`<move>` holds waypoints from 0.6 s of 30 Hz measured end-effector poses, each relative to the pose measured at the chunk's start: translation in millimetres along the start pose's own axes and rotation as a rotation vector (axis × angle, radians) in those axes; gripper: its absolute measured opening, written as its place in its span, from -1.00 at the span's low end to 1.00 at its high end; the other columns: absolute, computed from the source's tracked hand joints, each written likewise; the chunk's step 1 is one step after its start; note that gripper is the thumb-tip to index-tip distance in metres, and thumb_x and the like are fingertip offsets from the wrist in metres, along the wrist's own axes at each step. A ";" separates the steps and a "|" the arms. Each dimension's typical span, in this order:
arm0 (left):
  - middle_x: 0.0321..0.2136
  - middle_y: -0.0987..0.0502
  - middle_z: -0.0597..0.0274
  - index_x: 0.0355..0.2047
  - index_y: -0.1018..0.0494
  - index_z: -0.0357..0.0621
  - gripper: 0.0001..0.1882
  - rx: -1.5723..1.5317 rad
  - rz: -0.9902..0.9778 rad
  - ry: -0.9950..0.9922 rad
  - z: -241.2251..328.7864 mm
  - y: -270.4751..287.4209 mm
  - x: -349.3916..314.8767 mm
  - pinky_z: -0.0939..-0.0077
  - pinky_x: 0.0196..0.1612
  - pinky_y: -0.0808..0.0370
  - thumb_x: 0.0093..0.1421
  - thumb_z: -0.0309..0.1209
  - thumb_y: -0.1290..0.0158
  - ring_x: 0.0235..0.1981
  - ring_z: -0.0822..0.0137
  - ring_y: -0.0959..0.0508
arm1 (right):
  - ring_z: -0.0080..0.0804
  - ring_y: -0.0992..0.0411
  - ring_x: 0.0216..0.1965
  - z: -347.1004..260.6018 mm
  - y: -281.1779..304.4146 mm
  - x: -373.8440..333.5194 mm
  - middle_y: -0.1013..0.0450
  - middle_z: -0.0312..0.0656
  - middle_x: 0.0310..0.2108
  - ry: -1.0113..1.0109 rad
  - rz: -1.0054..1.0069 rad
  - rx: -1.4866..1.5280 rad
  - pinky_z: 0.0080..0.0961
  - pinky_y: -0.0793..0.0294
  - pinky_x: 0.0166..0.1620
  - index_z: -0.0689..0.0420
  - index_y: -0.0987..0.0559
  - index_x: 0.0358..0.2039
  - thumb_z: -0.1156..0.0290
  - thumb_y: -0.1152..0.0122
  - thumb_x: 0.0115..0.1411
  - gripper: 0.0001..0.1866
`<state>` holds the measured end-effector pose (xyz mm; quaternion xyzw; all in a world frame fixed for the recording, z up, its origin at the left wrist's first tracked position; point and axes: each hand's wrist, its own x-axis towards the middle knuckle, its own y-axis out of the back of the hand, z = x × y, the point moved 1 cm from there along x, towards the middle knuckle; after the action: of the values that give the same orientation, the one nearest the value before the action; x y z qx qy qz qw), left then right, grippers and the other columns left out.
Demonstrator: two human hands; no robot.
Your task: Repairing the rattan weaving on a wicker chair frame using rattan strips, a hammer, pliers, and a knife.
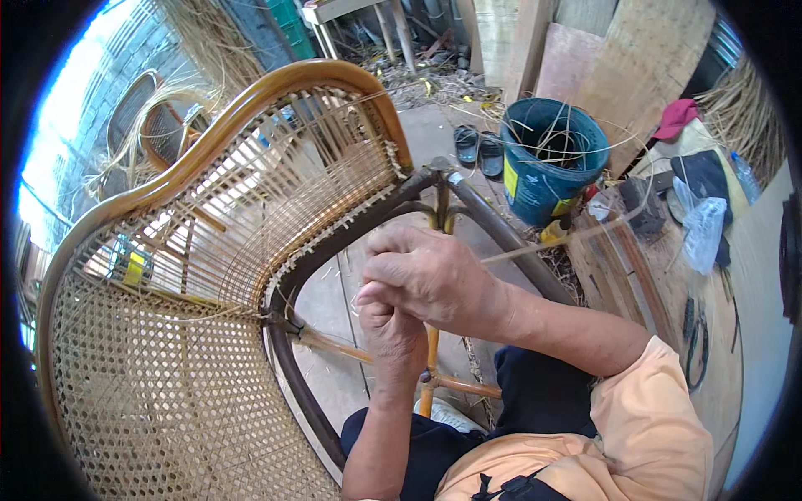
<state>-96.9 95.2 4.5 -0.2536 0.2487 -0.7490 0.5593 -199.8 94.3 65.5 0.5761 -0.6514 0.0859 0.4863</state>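
My right hand [439, 271] is closed, and a pale cane strand [551, 240] trails from it to the right. Just below it, my left hand [393, 332] is closed too, its fingertips pressed up against the right. What lies between the fingertips is hidden. Both hands are above the open, dark seat frame [307, 397] of a rattan chair. To the left curves the chair's glossy brown back rim [242, 107]. Finished cane mesh [167, 384] fills the near part of the back, and loosely strung cane strands [276, 200] cross the far part.
A blue bucket [547, 200] with cane strands in it stands at the far right, beside dark sandals [479, 150]. On a wooden board at the right lie scissors [695, 334] and a plastic bag [704, 234]. Bundled fibre [205, 42] hangs at the back left.
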 end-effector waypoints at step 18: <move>-0.41 -0.53 0.22 -0.24 -0.41 -0.28 -0.87 0.372 0.059 -0.157 26.4 28.8 26.7 0.66 -0.36 -0.50 0.22 -0.48 -0.03 -0.42 0.49 -0.54 | -0.44 -0.41 -0.49 26.4 -3.6 -8.0 -0.44 -0.16 -0.53 -0.300 -0.161 0.088 -0.53 -0.40 -0.38 0.22 -0.55 -0.31 0.45 -0.08 0.15 -0.85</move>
<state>-65.6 59.9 8.0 -0.1963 0.0690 -0.7431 0.6359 -212.0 80.7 44.5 0.6535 -0.6638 -0.0120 0.3634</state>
